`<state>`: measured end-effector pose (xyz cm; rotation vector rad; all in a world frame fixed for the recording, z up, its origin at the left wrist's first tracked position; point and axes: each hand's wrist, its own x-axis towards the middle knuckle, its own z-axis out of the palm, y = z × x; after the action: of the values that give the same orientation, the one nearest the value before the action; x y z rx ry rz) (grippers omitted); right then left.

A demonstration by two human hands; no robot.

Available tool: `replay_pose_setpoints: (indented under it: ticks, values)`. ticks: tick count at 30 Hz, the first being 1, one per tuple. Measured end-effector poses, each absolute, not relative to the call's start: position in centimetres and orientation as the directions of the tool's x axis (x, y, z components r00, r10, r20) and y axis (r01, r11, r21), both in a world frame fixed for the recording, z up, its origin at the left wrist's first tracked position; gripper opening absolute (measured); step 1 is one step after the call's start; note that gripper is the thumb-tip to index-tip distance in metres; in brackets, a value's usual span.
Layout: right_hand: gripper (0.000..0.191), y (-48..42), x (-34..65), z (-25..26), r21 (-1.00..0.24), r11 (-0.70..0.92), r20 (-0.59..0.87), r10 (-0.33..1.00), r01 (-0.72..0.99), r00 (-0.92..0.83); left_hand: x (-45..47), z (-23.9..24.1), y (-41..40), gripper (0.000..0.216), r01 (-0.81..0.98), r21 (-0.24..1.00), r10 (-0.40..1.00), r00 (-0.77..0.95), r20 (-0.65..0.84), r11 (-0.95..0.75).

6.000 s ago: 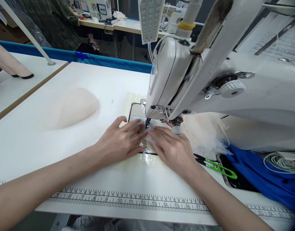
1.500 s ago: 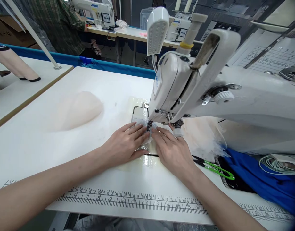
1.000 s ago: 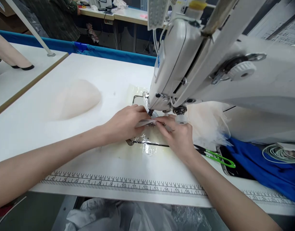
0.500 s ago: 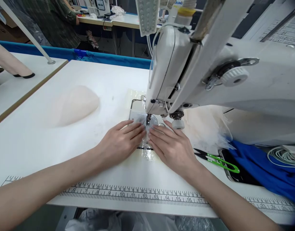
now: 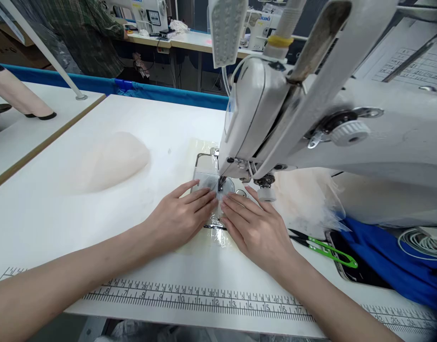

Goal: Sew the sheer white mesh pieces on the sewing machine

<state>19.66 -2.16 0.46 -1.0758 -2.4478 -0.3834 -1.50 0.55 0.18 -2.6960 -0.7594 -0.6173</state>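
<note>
My left hand (image 5: pixel 184 213) lies flat, fingers stretched out, on the metal plate just left of the presser foot (image 5: pixel 221 184) of a white sewing machine (image 5: pixel 254 104). On the right side of the foot, my right hand (image 5: pixel 257 223) rests the same way, fingertips almost meeting the left ones. Both hands are open and press down near the needle. Any thin cloth beneath the fingers is too sheer to make out. A sheer pale piece of fabric (image 5: pixel 120 159) lies on the table to the left.
Right of the machine head sits a heap of sheer pale fabric (image 5: pixel 303 194). Green-handled thread snips (image 5: pixel 332 251), a dark phone (image 5: pixel 360 270) and blue cloth (image 5: pixel 382 251) lie at the right. A printed ruler (image 5: pixel 204 297) runs along the front edge. Someone in a checked shirt (image 5: pixel 86 28) is behind.
The view has tilted up slightly, so everything sits a little lower in the picture. My hands keep almost the same place beside the presser foot.
</note>
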Motion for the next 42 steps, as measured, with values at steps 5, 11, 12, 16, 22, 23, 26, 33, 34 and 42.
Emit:
replay_pose_setpoints:
  ticks: [5, 11, 12, 16, 22, 23, 26, 33, 34, 42]
  values:
    - [0.025, -1.9, 19.6, 0.3, 0.092, 0.645, 0.483, 0.637, 0.758, -0.6, -1.5, 0.0, 0.8, 0.03, 0.556, -0.123, 0.447, 0.763, 0.468, -0.822]
    - [0.025, -1.4, 19.5, 0.1, 0.11, 0.607, 0.495, 0.654, 0.787, -0.573, -1.3, -0.1, 1.3, 0.03, 0.592, -0.102, 0.484, 0.736, 0.474, -0.8]
    - [0.025, -1.4, 19.5, 0.1, 0.117, 0.603, 0.497, 0.653, 0.789, -0.572, -1.4, -0.1, 1.3, 0.03, 0.587, -0.108, 0.477, 0.738, 0.478, -0.802]
    - [0.025, -1.6, 19.7, 0.3, 0.139, 0.615, 0.485, 0.641, 0.776, -0.595, -1.6, 0.1, 0.6, 0.027, 0.54, -0.133, 0.417, 0.762, 0.495, -0.831]
    - [0.026, -1.8, 19.7, 0.4, 0.14, 0.617, 0.476, 0.644, 0.775, -0.599, -1.6, 0.2, 0.0, 0.027, 0.55, -0.124, 0.431, 0.758, 0.49, -0.826]
    - [0.025, -1.8, 19.7, 0.3, 0.14, 0.618, 0.477, 0.643, 0.774, -0.599, -1.6, 0.2, 0.0, 0.027, 0.551, -0.121, 0.433, 0.756, 0.491, -0.826]
    - [0.025, -1.8, 19.6, 0.3, 0.146, 0.611, 0.484, 0.642, 0.778, -0.595, -1.5, 0.2, 0.1, 0.026, 0.559, -0.115, 0.44, 0.749, 0.495, -0.821]
    - [0.027, -1.2, 19.5, 0.3, 0.174, 0.569, 0.477, 0.665, 0.803, -0.575, -1.4, 0.1, 0.7, 0.028, 0.587, -0.098, 0.475, 0.731, 0.489, -0.803]
    - [0.027, -1.1, 19.5, 0.3, 0.176, 0.565, 0.475, 0.669, 0.806, -0.572, -1.3, 0.1, 0.9, 0.029, 0.589, -0.098, 0.478, 0.732, 0.486, -0.802]
    - [0.027, -0.7, 19.8, 0.4, 0.181, 0.562, 0.479, 0.666, 0.807, -0.572, -1.1, -0.1, 2.3, 0.031, 0.606, -0.075, 0.51, 0.725, 0.462, -0.792]
